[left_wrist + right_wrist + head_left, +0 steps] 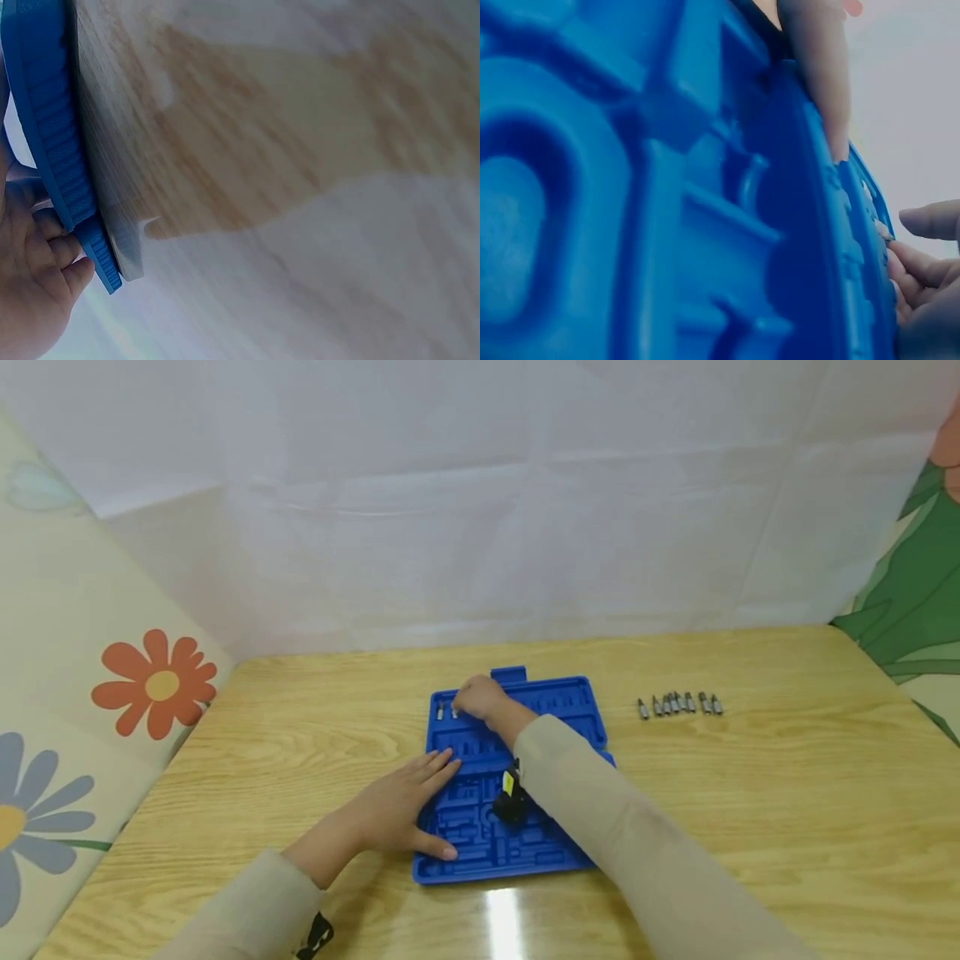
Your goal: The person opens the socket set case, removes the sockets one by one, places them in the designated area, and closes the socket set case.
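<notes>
A blue molded plastic case (pixel 517 860) lies unfolded on the table. My left hand (pixel 397 806) rests on its left edge, fingers spread and thumb over the near half; in the left wrist view, its fingers (pixel 49 255) lie along the case's side. My right hand (pixel 482 700) reaches over the far half to its upper left. There, one silver screwdriver bit (pixel 440 711) sits in a slot and a second bit (pixel 454 712) is at the right fingertips. In the right wrist view, the index finger (pixel 919 262) touches the slot area, with the thumb raised apart from it.
Several loose screwdriver bits (pixel 678 703) stand in a row on the wooden table (pixel 787 793), right of the case. A white sheet (pixel 480 543) hangs behind the table. The right forearm covers part of the case. A black wrist device (pixel 510 808) is above its near half.
</notes>
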The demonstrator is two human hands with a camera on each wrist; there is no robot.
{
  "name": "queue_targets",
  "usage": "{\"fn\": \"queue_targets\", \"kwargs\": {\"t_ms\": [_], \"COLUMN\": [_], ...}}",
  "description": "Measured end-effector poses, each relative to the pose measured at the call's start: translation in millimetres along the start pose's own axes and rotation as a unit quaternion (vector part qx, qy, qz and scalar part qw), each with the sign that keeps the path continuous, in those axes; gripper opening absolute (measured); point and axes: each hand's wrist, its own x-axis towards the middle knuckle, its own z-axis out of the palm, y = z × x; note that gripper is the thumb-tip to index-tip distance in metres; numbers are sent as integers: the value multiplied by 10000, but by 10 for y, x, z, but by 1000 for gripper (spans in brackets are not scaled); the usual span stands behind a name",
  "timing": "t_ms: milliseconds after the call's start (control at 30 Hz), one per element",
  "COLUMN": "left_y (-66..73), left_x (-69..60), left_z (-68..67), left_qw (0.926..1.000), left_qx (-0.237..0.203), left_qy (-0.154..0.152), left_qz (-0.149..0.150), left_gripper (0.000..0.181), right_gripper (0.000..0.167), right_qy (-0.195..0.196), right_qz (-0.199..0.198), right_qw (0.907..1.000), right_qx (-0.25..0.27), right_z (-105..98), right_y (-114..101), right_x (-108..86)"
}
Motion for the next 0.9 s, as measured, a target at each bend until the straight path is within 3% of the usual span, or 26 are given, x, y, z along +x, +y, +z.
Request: {"fn": "queue_targets", "kwargs": {"t_ms": [167,433,633,800,900], "left_y": [-4,1,-7,-12,-3], "left_x": [-2,4,-11,-15,-16], "left_z": [8,8,-1,24,21], "left_qw": [10000,10000,9999,10000,10000], "left_qx": [-15,-25,-60,-10,-18], "left_qy": [1,-26,-58,-1,49], "left_qz": [-8,-30,-86,-88,-27], "left_gripper": [104,104,104,105,105], "right_gripper": [27,23,25,26,19], "right_qy": [-91,150,121,166,332], "right_qz": [62,112,-105,-95,-225], "right_qw": [9996,9978,9998,9998,9992], "right_qx": [245,635,133,-69,51], "right_z": [1,2,10,65,225], "right_y": [22,36,1,17,334], "right_x": [13,27,-35,21,529]}}
